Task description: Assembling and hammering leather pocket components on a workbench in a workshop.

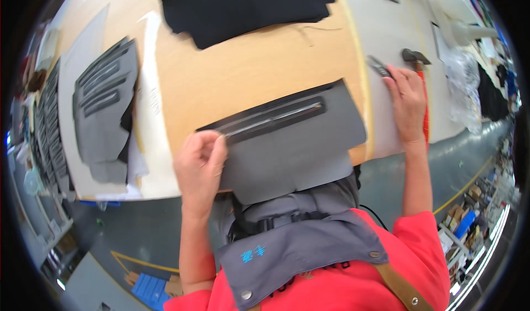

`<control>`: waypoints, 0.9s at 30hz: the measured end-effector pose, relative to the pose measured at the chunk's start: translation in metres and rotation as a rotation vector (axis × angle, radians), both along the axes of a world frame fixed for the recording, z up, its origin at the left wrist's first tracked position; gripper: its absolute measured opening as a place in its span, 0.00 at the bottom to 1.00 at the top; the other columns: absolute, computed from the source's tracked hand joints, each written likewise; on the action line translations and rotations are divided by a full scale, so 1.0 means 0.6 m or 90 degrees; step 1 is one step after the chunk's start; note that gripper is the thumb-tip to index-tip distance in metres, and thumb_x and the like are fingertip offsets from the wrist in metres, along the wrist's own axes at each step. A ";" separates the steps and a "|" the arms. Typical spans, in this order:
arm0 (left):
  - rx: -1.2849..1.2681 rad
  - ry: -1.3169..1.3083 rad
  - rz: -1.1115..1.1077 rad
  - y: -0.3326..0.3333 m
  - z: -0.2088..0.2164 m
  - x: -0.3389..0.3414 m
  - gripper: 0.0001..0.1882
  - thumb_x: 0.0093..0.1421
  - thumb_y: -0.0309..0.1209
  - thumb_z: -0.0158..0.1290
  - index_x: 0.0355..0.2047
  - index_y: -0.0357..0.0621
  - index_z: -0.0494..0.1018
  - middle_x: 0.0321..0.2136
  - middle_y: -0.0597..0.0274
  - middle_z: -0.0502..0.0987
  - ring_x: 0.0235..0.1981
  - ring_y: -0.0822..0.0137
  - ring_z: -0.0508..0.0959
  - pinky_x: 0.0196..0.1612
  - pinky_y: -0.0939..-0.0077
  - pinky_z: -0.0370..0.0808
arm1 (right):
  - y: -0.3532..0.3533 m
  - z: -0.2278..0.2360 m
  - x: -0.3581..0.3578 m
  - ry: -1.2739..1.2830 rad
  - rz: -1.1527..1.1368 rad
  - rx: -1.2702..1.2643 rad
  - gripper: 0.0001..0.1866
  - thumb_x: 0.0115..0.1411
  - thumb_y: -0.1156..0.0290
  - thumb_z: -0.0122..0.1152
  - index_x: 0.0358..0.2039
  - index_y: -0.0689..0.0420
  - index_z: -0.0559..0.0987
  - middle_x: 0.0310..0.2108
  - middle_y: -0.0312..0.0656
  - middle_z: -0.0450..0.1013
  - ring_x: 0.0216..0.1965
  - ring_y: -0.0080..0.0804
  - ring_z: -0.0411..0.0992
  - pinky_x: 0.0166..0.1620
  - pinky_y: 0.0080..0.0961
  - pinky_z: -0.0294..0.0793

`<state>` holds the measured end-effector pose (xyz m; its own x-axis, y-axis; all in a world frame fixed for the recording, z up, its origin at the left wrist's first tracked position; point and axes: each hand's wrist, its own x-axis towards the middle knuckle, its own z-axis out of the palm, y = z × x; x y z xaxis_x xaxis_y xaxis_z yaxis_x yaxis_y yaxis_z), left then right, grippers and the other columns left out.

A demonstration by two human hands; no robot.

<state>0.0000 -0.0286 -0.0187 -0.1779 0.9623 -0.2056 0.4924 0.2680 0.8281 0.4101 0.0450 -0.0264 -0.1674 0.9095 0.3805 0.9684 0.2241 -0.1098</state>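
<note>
A grey fabric panel [292,164] with a dark zipper strip [276,120] across its upper part lies at the table's near edge, its lower side against my apron. My left hand [200,162] is closed in a pinch at the panel's left edge, by the end of the zipper. Off to the right, my right hand [407,98] has its fingers on a small grey-and-black tool [379,66], slim like a cutter; its exact kind is blurred. Just beyond that hand lies a hammer [415,58] with a red handle, partly hidden behind the hand.
Black fabric pieces [248,10] lie at the far middle of the table [221,73]. On the left is a stack of grey panels [107,112] with zippers, and further left more stacked pieces [49,128]. Clear plastic wrap [464,90] sits at the right edge.
</note>
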 end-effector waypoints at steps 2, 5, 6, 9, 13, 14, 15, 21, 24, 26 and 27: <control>0.036 0.024 -0.022 0.006 -0.004 0.005 0.04 0.67 0.26 0.61 0.36 0.38 0.79 0.24 0.70 0.77 0.22 0.82 0.76 0.25 0.87 0.74 | 0.012 0.003 0.027 -0.033 0.032 0.031 0.10 0.71 0.72 0.59 0.50 0.61 0.80 0.42 0.43 0.77 0.43 0.37 0.76 0.47 0.33 0.76; -0.009 0.004 0.017 0.010 0.005 0.016 0.05 0.66 0.26 0.61 0.35 0.37 0.79 0.24 0.70 0.78 0.22 0.82 0.77 0.26 0.86 0.74 | 0.014 0.012 -0.024 0.317 -0.081 -0.103 0.09 0.74 0.77 0.52 0.50 0.61 0.78 0.41 0.44 0.79 0.40 0.33 0.78 0.44 0.31 0.78; -0.014 0.010 0.023 0.008 0.005 0.016 0.05 0.66 0.26 0.61 0.35 0.37 0.79 0.24 0.70 0.78 0.22 0.82 0.77 0.26 0.86 0.74 | 0.005 0.044 -0.064 0.319 -0.011 -0.110 0.10 0.72 0.79 0.53 0.51 0.60 0.78 0.41 0.43 0.80 0.39 0.31 0.78 0.43 0.31 0.79; -0.024 0.013 0.019 0.002 0.007 0.006 0.05 0.66 0.27 0.62 0.35 0.37 0.80 0.24 0.69 0.78 0.22 0.81 0.77 0.26 0.85 0.75 | 0.001 0.079 -0.198 0.254 0.327 -0.077 0.15 0.57 0.83 0.65 0.46 0.58 0.83 0.37 0.39 0.79 0.38 0.36 0.78 0.40 0.31 0.79; -0.021 0.021 0.021 0.007 0.011 0.011 0.05 0.66 0.27 0.62 0.35 0.37 0.80 0.24 0.69 0.79 0.22 0.81 0.77 0.27 0.84 0.76 | -0.007 0.056 -0.286 0.181 0.424 -0.034 0.24 0.46 0.71 0.77 0.47 0.53 0.86 0.34 0.33 0.75 0.35 0.32 0.72 0.37 0.29 0.76; -0.019 0.018 0.015 0.009 0.012 0.013 0.05 0.66 0.27 0.62 0.35 0.37 0.80 0.24 0.69 0.79 0.22 0.81 0.77 0.27 0.84 0.76 | -0.008 0.048 -0.294 0.173 0.448 -0.015 0.23 0.47 0.70 0.77 0.47 0.53 0.86 0.35 0.32 0.75 0.35 0.31 0.71 0.37 0.28 0.75; -0.017 0.016 0.011 0.009 0.013 0.013 0.05 0.65 0.27 0.62 0.34 0.37 0.80 0.24 0.68 0.79 0.22 0.81 0.77 0.27 0.84 0.76 | -0.009 0.042 -0.300 0.173 0.452 -0.017 0.23 0.47 0.70 0.77 0.47 0.53 0.86 0.35 0.32 0.75 0.35 0.31 0.71 0.37 0.28 0.75; -0.017 0.026 0.016 0.007 0.011 0.011 0.05 0.65 0.27 0.62 0.34 0.37 0.80 0.23 0.69 0.79 0.22 0.81 0.77 0.27 0.83 0.75 | -0.011 0.026 -0.326 0.111 0.498 0.018 0.20 0.50 0.70 0.73 0.45 0.57 0.85 0.35 0.32 0.74 0.34 0.30 0.69 0.36 0.27 0.73; -0.020 0.034 0.012 0.009 0.016 0.013 0.05 0.65 0.26 0.62 0.34 0.38 0.80 0.23 0.69 0.79 0.21 0.80 0.77 0.27 0.83 0.74 | -0.011 0.024 -0.327 0.091 0.501 0.004 0.19 0.50 0.71 0.71 0.45 0.58 0.85 0.35 0.33 0.74 0.35 0.31 0.69 0.36 0.28 0.73; -0.035 0.024 0.017 0.011 0.020 0.014 0.04 0.63 0.26 0.62 0.33 0.39 0.80 0.25 0.66 0.79 0.22 0.77 0.78 0.29 0.79 0.75 | -0.011 0.020 -0.326 0.088 0.499 -0.002 0.20 0.49 0.72 0.69 0.45 0.58 0.85 0.35 0.33 0.73 0.36 0.31 0.69 0.36 0.29 0.73; -0.049 0.015 0.021 0.011 0.021 0.015 0.04 0.62 0.27 0.61 0.32 0.40 0.80 0.28 0.63 0.78 0.23 0.73 0.79 0.31 0.76 0.77 | -0.010 0.020 -0.326 0.088 0.500 -0.003 0.20 0.49 0.72 0.69 0.45 0.58 0.85 0.35 0.33 0.73 0.36 0.31 0.69 0.36 0.29 0.73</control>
